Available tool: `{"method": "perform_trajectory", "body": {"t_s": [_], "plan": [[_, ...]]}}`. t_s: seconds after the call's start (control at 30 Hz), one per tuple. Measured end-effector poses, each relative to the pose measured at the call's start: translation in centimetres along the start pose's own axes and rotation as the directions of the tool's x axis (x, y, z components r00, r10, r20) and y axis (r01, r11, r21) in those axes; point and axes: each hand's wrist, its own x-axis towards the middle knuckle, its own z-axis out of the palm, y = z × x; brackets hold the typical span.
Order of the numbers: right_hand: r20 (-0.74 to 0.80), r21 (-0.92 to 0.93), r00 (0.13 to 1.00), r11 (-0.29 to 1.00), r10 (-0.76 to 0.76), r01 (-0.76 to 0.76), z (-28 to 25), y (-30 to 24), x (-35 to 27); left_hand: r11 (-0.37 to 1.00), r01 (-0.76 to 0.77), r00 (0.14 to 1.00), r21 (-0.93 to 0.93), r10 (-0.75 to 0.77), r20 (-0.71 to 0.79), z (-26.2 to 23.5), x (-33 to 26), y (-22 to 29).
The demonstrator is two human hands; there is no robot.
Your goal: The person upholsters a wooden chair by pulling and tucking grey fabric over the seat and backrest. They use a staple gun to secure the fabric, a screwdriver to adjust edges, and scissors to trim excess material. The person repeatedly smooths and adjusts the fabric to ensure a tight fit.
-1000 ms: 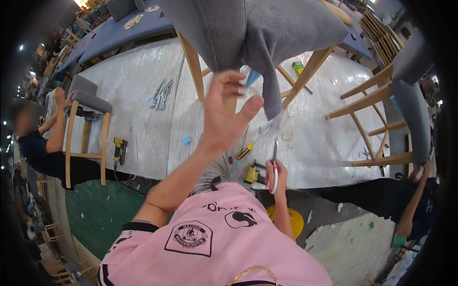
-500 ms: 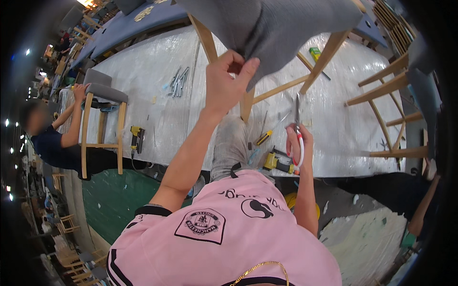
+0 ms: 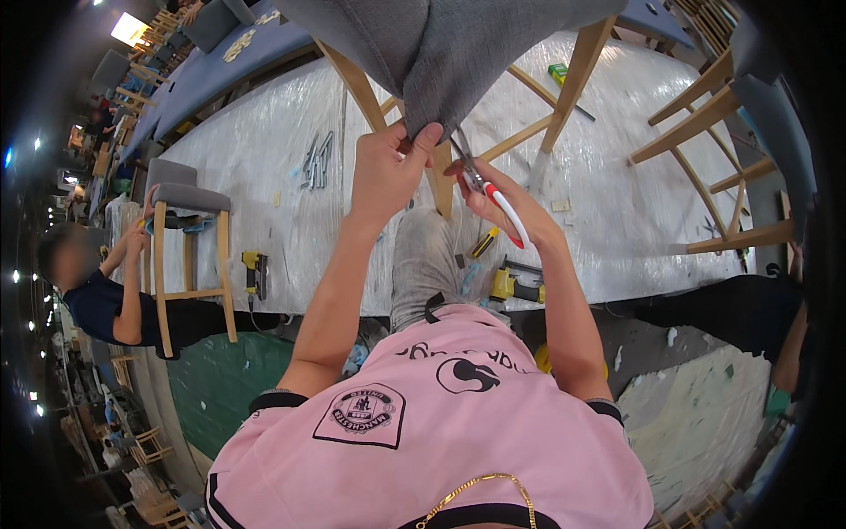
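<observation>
left hand point(image 3: 388, 172) pinches the hanging corner of grey upholstery fabric point(image 3: 441, 53) above the plastic-covered bench point(image 3: 264, 167); right hand point(image 3: 507, 207), fingers closed around red-handled scissors point(image 3: 487, 189), sets blades against the fabric's edge.

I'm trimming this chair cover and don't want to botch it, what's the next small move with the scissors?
Probably close the scissors for a short snip. The left hand pinches the hanging point of grey fabric taut, and the right hand holds the blades right at its edge beside the wooden chair leg.
</observation>
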Motion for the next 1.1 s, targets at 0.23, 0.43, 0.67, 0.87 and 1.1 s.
{"method": "perform_trajectory", "body": {"t_s": [0.23,0.43,0.67,0.87,1.1], "plan": [[0.013,0.0,0.996,0.996,0.088,-0.088,-0.3,-1.7,0.4,0.999,-0.036,0.999,-0.031,0.037,0.033,0.4,-0.4,0.0],[-0.09,0.004,0.986,0.99,-0.139,0.14,0.4,-1.1,0.5,0.959,-0.082,0.996,-0.272,0.085,0.001,1.1,-1.3,0.6],[-0.239,-0.028,0.971,0.999,0.016,-0.023,1.6,-3.5,0.6,0.997,-0.066,0.998,-0.049,0.067,0.013,1.0,-1.5,-0.6],[-0.324,-0.41,0.934,0.912,-0.148,0.002,-0.4,-5.6,0.4,0.979,-0.192,0.98,0.062,0.189,0.057,3.1,-1.7,1.2],[-0.339,-0.54,0.94,0.824,-0.029,-0.169,-2.3,-8.4,-0.1,0.906,-0.316,0.947,0.283,0.32,0.031,4.4,-1.5,1.6]]}}
